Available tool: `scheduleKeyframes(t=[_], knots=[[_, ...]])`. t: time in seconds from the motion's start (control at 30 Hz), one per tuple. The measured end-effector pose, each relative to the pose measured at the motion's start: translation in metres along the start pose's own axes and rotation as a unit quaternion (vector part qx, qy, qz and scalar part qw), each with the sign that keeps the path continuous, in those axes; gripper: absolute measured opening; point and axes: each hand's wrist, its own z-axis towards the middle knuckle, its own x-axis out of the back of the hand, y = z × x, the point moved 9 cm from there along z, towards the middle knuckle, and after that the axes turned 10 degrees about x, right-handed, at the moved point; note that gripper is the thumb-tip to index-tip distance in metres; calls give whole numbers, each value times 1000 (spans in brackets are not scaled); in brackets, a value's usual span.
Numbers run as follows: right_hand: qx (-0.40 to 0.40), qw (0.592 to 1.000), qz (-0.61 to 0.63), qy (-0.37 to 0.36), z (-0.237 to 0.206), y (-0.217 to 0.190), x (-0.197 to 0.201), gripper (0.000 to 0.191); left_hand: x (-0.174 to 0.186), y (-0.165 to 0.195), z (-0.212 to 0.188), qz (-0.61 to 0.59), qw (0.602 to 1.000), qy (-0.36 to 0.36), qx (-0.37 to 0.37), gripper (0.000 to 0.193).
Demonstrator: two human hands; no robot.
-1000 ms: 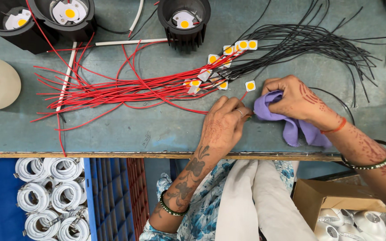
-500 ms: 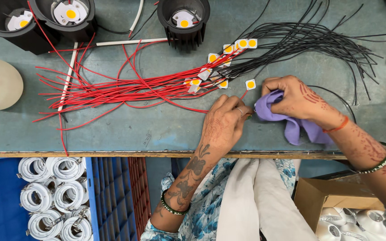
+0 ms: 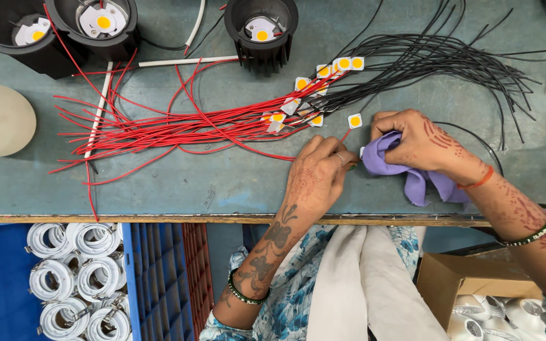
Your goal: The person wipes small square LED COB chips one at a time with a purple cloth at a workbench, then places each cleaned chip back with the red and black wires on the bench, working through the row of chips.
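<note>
Near the surface's (image 3: 159, 189) front edge, my right hand (image 3: 421, 142) bunching a purple cloth (image 3: 406, 173), left hand (image 3: 317, 173) with fingers pinched closed just beside it, what they grip I cannot tell, red wires (image 3: 178, 126) beyond.

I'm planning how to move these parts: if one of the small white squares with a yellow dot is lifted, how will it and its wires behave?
The small white square looks thin and flat, so probably light and not apt to roll. Its red wires and black wires lie in loose curves, so they would likely trail floppily and snag in the tangle.
</note>
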Motion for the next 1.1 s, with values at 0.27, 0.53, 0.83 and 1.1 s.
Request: scheduleKeyframes(t=[0.27, 0.53, 0.83, 1.1], knots=[[-91, 969, 168, 156, -17, 38, 18, 23, 4, 5, 0, -3, 1000, -3, -7, 16], [-21, 992, 108, 59, -18, 16, 25, 42, 3, 6, 3, -10, 1000, -6, -8, 16], [-25, 999, 2, 40, -10, 11, 19, 31, 2, 5, 5, -7, 1000, -11, -5, 15], [-72, 996, -34, 32, -10, 17, 16, 25, 4, 5, 3, -10, 1000, -2, -12, 15]])
